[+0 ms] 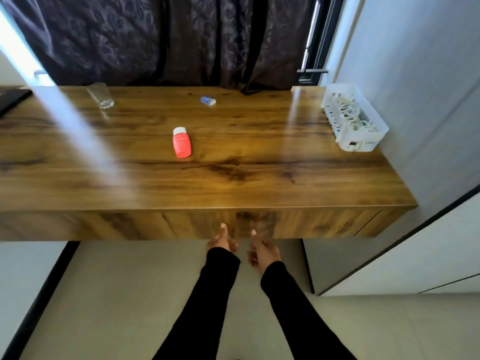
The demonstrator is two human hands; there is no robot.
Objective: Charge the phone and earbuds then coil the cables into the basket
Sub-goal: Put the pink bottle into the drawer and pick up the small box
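Cables, pale and tangled, lie inside a white slotted basket that sits at the far right corner of the wooden tabletop, its long side running along the right edge beside a grey wall. What else lies among the cords is too small to tell, and neither a phone nor earbuds can be made out for certain. Near the middle of the tabletop a red bottle with a white cap lies on its side, cap toward the far edge. Farther back, close to the far edge, rests a small blue and white box. Toward the far left stands a clear drinking glass, blurred by the wide lens. A dark flat object shows at the far left corner, cut off by the frame. Dark patterned curtains hang behind the far edge. Both arms, in black sleeves, reach forward below the near edge, in front of the wooden front panel. The left hand and the right hand are close together but not touching, each loosely curled with one fingertip raised, and both hold nothing. Neither hand touches the tabletop or anything on it, and both are well apart from the basket.
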